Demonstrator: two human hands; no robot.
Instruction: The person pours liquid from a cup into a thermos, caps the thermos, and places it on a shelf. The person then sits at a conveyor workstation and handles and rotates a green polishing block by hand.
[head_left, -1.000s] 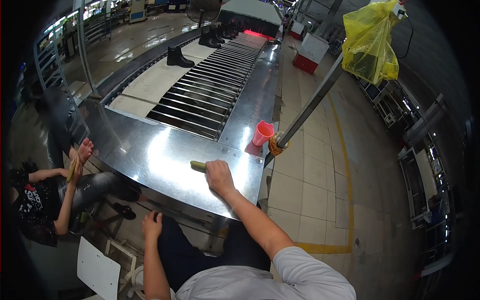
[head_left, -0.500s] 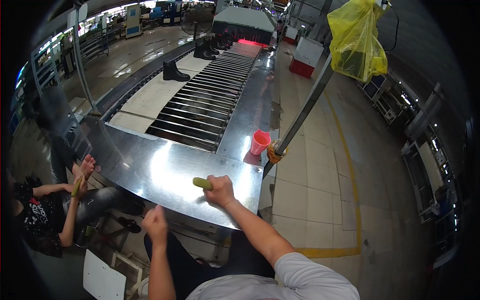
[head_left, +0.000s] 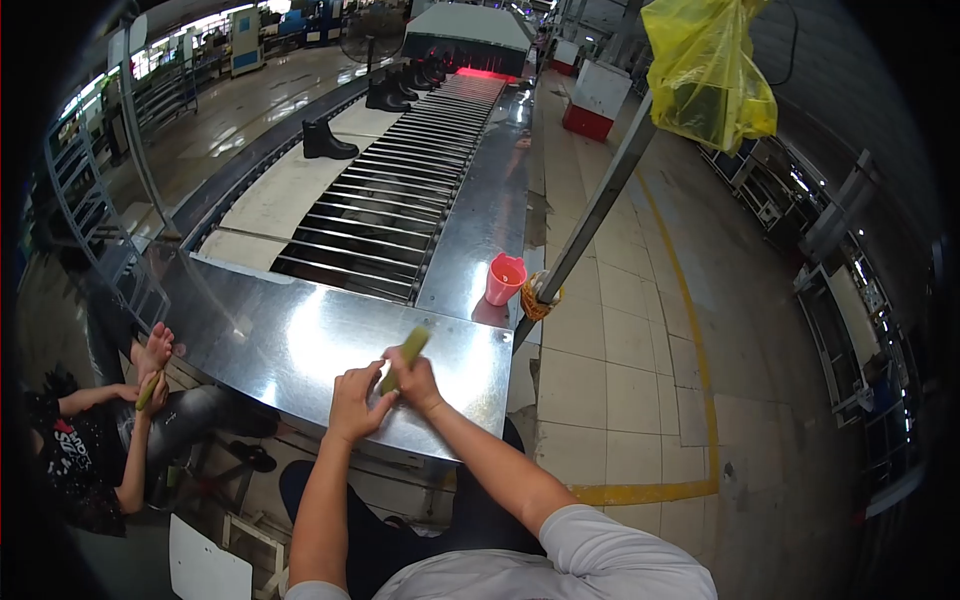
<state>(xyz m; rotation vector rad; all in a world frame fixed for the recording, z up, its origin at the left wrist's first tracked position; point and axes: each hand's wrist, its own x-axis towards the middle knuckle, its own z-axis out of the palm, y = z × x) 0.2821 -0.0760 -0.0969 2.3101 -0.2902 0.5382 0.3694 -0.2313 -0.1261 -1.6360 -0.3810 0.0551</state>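
Note:
My right hand [head_left: 414, 383] grips an olive-green, stick-like piece [head_left: 411, 347] above the near end of the shiny metal table [head_left: 255, 340]. One end of the piece sticks up beyond my fingers; I cannot make out its exact kind. Close beside it is my left hand [head_left: 355, 404], fingers stretched out and thumb pointing toward the right hand. It appears to hold nothing, though whether it touches the green piece is unclear. A pink cup [head_left: 505, 280] stands on the table's right side, beyond both hands.
Beyond the metal top runs a roller conveyor [head_left: 375, 190] with black boots [head_left: 328, 141] along its left side. A post [head_left: 590, 205] with a yellow bag [head_left: 705, 75] rises at the right. Left, a seated person [head_left: 85, 450] holds a similar green piece; a white chair [head_left: 208, 562] is below.
My left hand has moved right and forward from the table's front edge and opened from a fist. The green piece has swung from pointing left to pointing away from me. The view has shifted slightly.

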